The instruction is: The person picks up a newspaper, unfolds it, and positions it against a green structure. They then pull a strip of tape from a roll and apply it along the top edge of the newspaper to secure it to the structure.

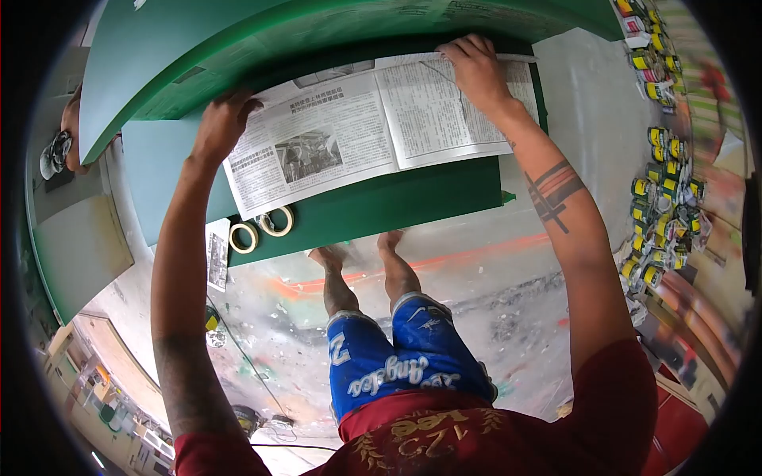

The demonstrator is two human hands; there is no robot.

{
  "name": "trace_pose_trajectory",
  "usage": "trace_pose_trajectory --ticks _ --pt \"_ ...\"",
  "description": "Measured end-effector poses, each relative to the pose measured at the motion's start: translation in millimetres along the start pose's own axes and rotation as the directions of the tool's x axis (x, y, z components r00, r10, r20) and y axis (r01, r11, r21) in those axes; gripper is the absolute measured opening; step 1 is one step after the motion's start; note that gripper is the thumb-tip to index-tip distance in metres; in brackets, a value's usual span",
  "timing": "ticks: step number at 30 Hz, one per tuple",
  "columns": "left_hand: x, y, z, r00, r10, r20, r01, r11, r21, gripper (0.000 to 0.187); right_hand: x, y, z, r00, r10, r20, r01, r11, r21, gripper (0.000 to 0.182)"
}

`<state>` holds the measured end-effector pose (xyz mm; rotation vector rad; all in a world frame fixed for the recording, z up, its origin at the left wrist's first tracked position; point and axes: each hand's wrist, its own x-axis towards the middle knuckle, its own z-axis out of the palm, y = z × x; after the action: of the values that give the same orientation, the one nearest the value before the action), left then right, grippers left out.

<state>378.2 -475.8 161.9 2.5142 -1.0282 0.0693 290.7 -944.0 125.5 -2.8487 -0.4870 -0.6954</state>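
Left hand flat, fingers spread and pressed on the upper left corner of the newspaper, gripping nothing; right hand likewise open, palm down on the top right edge, fingertips at the seam where the sheet meets the curved green panel above it. Newspaper spread open across the flat green panel, lying nearly level with a centre fold showing, lower left corner hanging just past the panel's edge near two rolls of masking tape. Judged light, thin and floppy — liable to tear or crease under a sideways pull, likely to slide on the smooth painted surface; best held by flat pressure near the corners and edges rather than by pinching the middle. Green panel looks stiff, glossy and slick, probably easy to mark. Tape rolls side by side, touching the paper's lower corner or just beside it; a second printed sheet lower down on the left. Below — a concrete floor streaked with paint overspray in orange and grey, bare feet on it under the panel's near edge. Rows of spray cans with yellow caps along the right; another green panel on the left, and someone's head just visible at the far left edge.
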Motion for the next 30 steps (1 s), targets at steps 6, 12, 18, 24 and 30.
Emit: trace_pose_trajectory --ticks 6,12,18,24,30 --pt "9.7 -5.4 2.8 0.997 0.014 0.075 -0.028 0.984 0.177 0.012 3.8 4.3 -1.8 0.995 0.05 0.086 -0.052 0.998 0.027 0.03" --pt "2.0 23.7 -34.3 0.988 0.151 -0.043 -0.133 0.948 0.288 0.015 -6.6 48.9 -54.0 0.999 0.01 0.032 -0.012 0.999 0.034 0.03" --pt "1.6 120.6 -140.7 0.898 0.37 -0.239 -0.215 0.841 0.496 0.032 27.0 8.9 -216.5 0.97 -0.136 -0.203 0.122 0.989 -0.084 0.035" --pt "-93.0 159.5 -76.5 0.951 0.15 -0.271 -0.064 0.952 0.3 0.034 -95.2 -36.1 -187.4 0.999 -0.029 -0.045 0.029 1.0 -0.01 0.037" --pt "-121.4 108.5 33.5 0.973 -0.015 -0.23 0.05 0.988 0.146 0.04 -134.6 -35.6 -84.6 0.993 0.084 0.08 -0.092 0.99 0.109 0.03"
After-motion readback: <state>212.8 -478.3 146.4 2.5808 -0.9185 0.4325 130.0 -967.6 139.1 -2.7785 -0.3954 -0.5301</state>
